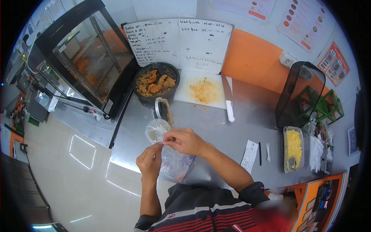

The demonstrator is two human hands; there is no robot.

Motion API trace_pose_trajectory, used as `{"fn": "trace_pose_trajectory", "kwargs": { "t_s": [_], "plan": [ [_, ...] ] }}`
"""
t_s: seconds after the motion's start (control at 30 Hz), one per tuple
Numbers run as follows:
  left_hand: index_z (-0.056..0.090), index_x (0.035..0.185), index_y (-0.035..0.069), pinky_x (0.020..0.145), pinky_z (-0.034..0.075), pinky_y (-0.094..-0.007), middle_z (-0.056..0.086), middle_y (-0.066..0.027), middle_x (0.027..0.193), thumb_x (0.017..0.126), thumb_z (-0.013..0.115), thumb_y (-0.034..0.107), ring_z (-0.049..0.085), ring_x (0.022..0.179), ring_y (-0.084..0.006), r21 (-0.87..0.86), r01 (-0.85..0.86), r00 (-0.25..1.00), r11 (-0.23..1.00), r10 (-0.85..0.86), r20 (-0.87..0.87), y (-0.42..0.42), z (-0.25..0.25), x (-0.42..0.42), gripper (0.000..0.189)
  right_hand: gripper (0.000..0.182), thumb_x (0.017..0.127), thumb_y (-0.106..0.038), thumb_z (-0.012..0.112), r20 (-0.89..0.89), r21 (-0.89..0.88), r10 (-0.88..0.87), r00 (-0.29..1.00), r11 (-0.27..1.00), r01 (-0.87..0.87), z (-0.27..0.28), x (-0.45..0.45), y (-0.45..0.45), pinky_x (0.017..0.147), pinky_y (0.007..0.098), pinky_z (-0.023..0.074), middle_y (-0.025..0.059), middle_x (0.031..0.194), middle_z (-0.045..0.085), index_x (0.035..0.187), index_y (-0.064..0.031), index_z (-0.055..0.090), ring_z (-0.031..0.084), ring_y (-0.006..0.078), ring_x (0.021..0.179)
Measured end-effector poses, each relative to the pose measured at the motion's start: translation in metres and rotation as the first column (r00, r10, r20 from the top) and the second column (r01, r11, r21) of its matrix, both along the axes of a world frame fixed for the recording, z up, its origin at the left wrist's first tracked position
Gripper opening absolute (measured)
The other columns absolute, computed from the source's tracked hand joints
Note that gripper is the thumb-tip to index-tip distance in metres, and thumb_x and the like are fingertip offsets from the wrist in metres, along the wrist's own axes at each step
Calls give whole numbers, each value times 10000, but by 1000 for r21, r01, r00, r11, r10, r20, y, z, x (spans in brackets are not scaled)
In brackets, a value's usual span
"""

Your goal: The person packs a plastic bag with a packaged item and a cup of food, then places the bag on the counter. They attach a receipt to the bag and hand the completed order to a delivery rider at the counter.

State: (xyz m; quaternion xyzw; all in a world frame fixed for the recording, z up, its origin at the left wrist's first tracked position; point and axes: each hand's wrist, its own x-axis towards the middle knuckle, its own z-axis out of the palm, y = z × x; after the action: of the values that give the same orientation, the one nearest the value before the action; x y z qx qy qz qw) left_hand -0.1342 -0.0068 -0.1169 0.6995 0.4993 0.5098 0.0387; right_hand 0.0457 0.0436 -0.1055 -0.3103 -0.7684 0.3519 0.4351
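Note:
My left hand [150, 159] and my right hand [184, 141] meet over the front edge of the steel counter, fingertips pinching the gathered plastic between them. A clear plastic bag [156, 130] with pale contents lies just beyond my fingers. Nearer to me is a larger clear plastic bag [175, 165] with something orange and blue inside; which bag my fingertips grip is not plain. Behind them a roll of tape or similar ring [160, 108] stands on the counter. Farther back, a dark stone mortar [156, 82] holds fried chicken pieces and crumbs.
A white cutting board [201, 88] bears orange crumbs, with a white-handled knife [229, 110] at its right edge. A glass display warmer [84, 55] stands left. To the right lie a printed receipt [249, 156], a black pen [260, 153], and a plastic tub of yellow food [294, 149].

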Motion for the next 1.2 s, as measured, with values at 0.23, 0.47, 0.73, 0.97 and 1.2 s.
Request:
{"fn": "trace_pose_trajectory", "kwargs": {
  "t_s": [0.23,0.47,0.73,0.97,1.2],
  "plan": [
    [742,892,39,608,562,-283,748,-86,841,765,790,-27,730,713,-217,-114,171,983,979,-177,-44,10,18,-11,151,151,848,-86,737,131,44,158,979,985,-164,15,12,22,670,331,538,108,867,691,979,-44,675,677,229,743],
    [741,959,-10,652,570,-263,749,-113,841,818,744,-46,738,742,-177,-287,266,960,920,-224,170,14,16,-12,146,120,812,-105,760,69,-49,121,990,992,-118,7,13,21,640,348,509,75,804,667,906,-59,702,655,242,737],
    [730,980,-32,690,578,-259,745,-128,839,853,701,-67,741,760,-170,-382,279,943,881,-176,282,20,15,-5,135,114,824,-70,752,-35,59,43,998,997,-41,-11,12,19,670,334,516,92,900,670,920,-37,701,661,245,795],
    [726,967,-40,698,584,-261,740,-124,847,849,705,-69,738,761,-171,-341,201,963,918,-122,240,16,7,1,123,128,859,-59,736,-126,-191,107,986,973,-130,-9,14,11,645,304,534,98,921,682,966,3,701,680,181,732],
    [725,972,-35,696,577,-255,745,-132,840,857,705,-62,743,768,-172,-319,189,972,929,-131,193,15,3,0,120,110,858,-74,728,-86,-108,61,994,992,-70,-22,6,10,646,328,521,122,880,672,929,-6,680,674,236,708]
  ]
}}
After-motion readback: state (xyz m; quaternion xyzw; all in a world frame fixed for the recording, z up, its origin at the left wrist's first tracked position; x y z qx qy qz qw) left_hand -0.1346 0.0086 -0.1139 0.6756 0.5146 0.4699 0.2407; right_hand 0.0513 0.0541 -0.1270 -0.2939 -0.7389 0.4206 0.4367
